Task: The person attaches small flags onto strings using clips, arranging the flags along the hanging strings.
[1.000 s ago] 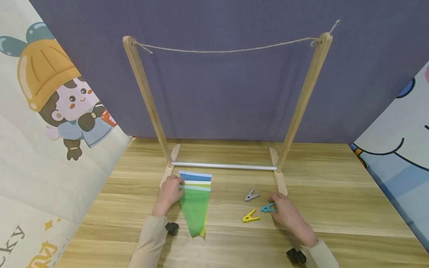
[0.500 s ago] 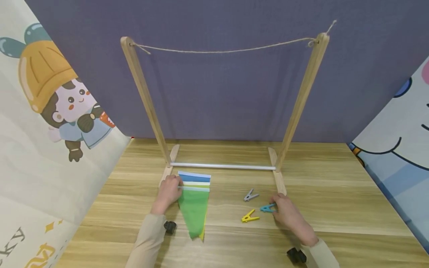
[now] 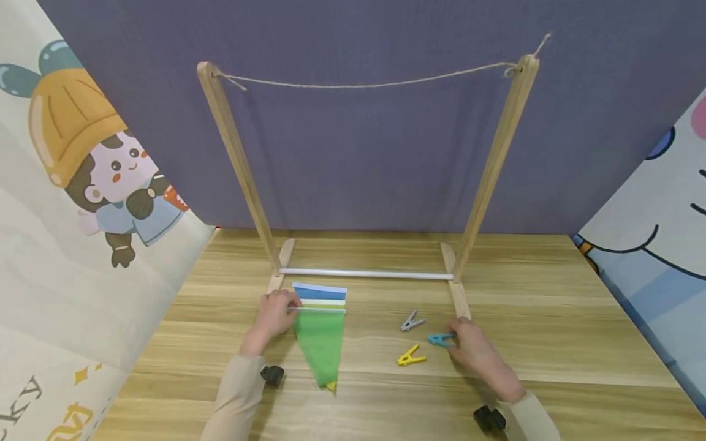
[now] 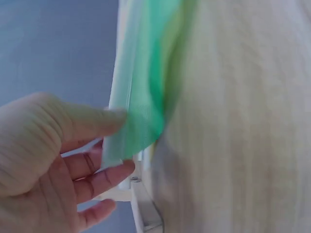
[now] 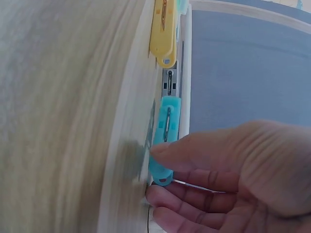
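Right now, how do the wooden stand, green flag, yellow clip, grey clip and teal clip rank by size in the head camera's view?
1. Wooden stand, by far the largest.
2. Green flag.
3. Yellow clip and grey clip: too alike to rank.
Teal clip: partly covered by the right hand, so unsure.

The bench [image 3: 551,318] is light brown wood with stripes. Two wooden feet [image 3: 460,298] of a tall stand sit on it, far apart. By the left foot is a pile of pointy flags: a blue flag [image 3: 322,294], then a yellow flag [image 3: 331,386], with a green flag [image 3: 321,343] on top. To the right lie a grey clothespin [image 3: 407,325] and a yellow clothespin [image 3: 407,359], not touching. Beside them, the right hand [image 3: 478,353] pinches a teal clothespin [image 3: 438,340]; I can't tell if it touches the wood.
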Available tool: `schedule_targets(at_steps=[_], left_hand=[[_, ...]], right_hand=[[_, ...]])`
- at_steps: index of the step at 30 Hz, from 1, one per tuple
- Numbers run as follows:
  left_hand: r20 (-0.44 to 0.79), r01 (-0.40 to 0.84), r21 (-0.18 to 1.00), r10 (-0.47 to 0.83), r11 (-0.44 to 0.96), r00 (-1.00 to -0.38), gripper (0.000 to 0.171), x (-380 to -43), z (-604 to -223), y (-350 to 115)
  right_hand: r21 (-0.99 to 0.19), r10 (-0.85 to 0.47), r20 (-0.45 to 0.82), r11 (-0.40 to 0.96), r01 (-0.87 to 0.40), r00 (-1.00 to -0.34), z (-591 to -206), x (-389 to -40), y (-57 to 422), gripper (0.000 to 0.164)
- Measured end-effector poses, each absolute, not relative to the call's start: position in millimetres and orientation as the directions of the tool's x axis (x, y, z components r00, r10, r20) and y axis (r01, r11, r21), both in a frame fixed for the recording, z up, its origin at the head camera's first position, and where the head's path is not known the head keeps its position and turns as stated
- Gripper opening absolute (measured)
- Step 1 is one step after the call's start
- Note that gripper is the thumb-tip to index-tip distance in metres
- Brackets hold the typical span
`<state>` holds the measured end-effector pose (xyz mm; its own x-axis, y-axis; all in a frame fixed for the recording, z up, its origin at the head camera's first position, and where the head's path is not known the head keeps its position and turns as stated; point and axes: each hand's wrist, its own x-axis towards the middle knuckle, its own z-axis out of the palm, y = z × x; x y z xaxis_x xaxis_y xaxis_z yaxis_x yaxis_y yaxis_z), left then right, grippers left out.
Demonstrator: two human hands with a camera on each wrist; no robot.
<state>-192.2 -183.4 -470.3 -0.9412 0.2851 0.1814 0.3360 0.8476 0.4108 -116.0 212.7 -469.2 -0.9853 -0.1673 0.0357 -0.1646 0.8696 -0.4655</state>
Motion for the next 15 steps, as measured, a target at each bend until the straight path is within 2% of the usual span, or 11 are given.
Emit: schedule_targets(at_steps=[7,12,15], left_hand=[[0.162,0.343,0.692,0.326,0.635,-0.931,0.004,-186.9,-463.0,-189.5],[0.179,0.345,0.773,0.339,0.532,-0.924,0.005,-185.3,-464.0,-190.6],[0.147,0.295,0.827,0.323,0.478,-0.935,0.007,-184.2,-463.6,-189.9]], right_hand=[[-0.482,-0.19,0.138,0.844,-0.234,-0.972,-467.5,-116.1,215.8,0.019],[-0.483,-0.19,0.216,0.832,-0.274,-0.958,-465.6,-116.7,216.5,0.021],[-0.496,-0.182,0.239,0.822,-0.281,-0.954,-462.6,-116.9,216.6,0.022]])
